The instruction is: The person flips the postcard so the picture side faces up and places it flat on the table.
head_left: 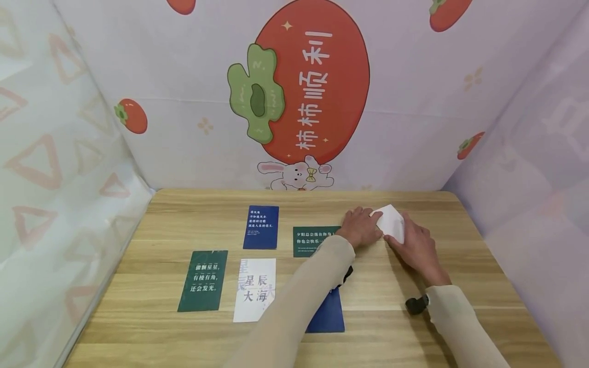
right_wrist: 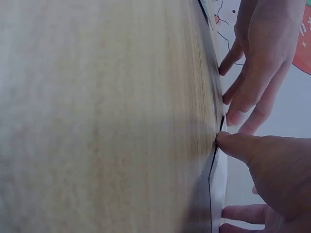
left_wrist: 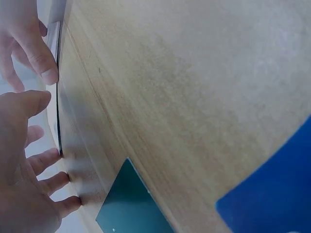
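A white card (head_left: 391,223) lies at the far right of the table, partly covered by both hands. My right hand (head_left: 417,248) holds its right side, thumb at the near edge and fingers around the far side. My left hand (head_left: 360,227) is at its left end, thumb and index finger on either side of the corner. In the left wrist view, the other left fingertips (left_wrist: 73,205) reach down to the wood. A green card (head_left: 313,240) with white writing lies just left of that hand, partly hidden by the sleeve.
Left of the arms lie a blue card (head_left: 261,227), a green card (head_left: 202,280) and a white card with lettering (head_left: 255,286). Under my left forearm, another blue card (head_left: 327,316) shows in part. Printed cloth walls (head_left: 184,143) border the wooden table (head_left: 377,327).
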Motion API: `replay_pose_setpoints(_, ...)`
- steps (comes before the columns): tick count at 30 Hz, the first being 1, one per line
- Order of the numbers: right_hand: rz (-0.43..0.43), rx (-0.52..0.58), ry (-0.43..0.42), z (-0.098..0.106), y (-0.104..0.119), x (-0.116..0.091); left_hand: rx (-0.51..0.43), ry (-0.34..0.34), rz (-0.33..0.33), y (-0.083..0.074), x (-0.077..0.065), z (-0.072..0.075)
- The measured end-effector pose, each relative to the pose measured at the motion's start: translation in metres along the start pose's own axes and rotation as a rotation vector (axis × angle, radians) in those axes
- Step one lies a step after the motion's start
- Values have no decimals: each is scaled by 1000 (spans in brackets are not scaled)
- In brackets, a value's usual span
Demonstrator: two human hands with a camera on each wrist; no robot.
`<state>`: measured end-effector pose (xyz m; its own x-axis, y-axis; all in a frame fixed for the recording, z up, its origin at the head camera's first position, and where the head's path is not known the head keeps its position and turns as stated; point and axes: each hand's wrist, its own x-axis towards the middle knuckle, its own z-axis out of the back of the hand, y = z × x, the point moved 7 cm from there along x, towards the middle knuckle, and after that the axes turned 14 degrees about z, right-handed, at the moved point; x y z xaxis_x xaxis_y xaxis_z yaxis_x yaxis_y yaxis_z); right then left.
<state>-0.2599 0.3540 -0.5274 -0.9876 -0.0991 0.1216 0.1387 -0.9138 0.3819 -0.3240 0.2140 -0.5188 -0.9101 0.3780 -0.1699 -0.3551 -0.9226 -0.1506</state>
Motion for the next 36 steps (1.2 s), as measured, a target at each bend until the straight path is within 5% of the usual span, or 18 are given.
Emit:
replay_pose_setpoints(14, 2, -27, -9, -2, -2, -1, -82, -28, -15, -2, 1, 2)
replay_pose_setpoints(36, 126, -2, -3, 0, 3, -12, -51, -93, -23, 3, 1, 4)
